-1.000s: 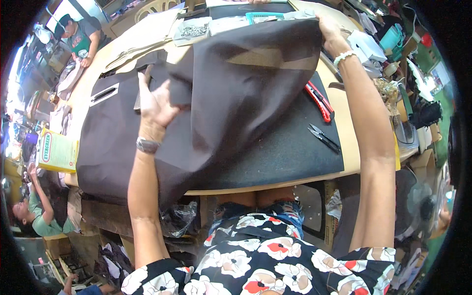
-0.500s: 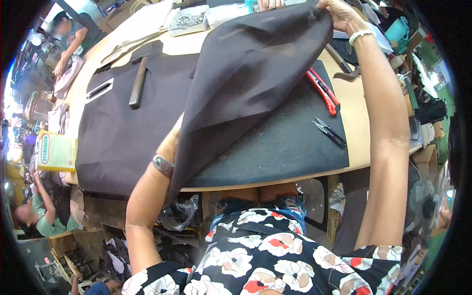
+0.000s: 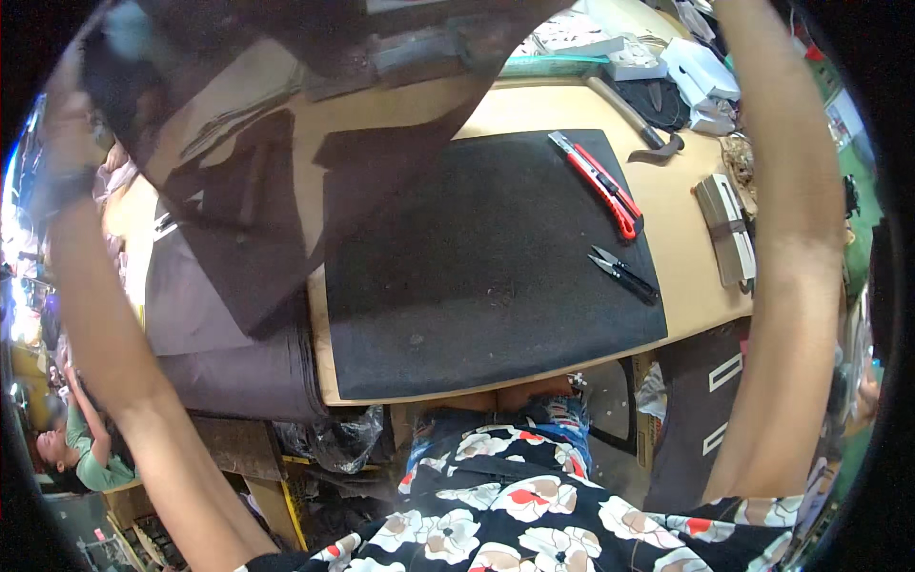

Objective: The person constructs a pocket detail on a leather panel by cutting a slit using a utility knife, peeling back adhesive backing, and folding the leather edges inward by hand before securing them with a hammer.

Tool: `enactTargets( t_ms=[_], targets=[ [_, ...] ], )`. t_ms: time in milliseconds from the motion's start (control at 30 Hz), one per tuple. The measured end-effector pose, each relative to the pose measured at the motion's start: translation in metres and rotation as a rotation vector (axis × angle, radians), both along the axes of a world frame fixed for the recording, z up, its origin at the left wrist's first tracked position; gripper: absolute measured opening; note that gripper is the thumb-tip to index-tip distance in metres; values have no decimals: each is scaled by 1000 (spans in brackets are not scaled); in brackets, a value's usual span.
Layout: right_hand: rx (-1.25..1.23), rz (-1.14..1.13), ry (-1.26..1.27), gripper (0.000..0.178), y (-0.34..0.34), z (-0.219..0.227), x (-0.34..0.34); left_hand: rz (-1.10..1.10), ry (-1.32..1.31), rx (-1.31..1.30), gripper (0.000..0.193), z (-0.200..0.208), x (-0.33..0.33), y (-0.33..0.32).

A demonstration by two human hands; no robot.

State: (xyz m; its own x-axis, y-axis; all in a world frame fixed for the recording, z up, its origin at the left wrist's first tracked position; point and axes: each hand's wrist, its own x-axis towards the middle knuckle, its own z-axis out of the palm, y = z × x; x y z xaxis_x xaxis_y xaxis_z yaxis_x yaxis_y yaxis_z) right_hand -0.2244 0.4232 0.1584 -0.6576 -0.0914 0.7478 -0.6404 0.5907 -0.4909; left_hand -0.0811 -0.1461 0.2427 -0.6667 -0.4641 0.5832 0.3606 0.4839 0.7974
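Observation:
A dark, see-through fabric sheet is raised across the upper left, and the table shows through it. My left hand, smeared by motion at the far left, holds the sheet's edge; its fingers are not clear. My right forearm reaches up past the top edge, so my right hand is out of sight. Beneath the sheet, a stack of dark fabric lies on the table's left side. To its right is a black mat bearing a red utility knife and black thread snips.
A wooden-handled hammer lies beyond the mat. Farther right are a strapped grey bundle and white boxes. Another person is at the lower left. A clear plastic bag hangs below the table's front edge.
The sheet has been lifted and swung left, uncovering the mat. My left hand has moved up and left. My right hand has gone out past the top edge.

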Motion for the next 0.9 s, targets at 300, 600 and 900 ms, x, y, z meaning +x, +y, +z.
enactTargets(
  t_ms=[300,600,900],
  targets=[
    [-44,92,-141,40,44,-60,84,309,-210,-335,48,-58,183,82],
    [157,-23,-443,44,30,-145,183,-28,-794,158,48,-233,287,206],
    [567,-325,-82,45,38,-181,247,217,-826,-776,42,-214,290,269]
  ],
)
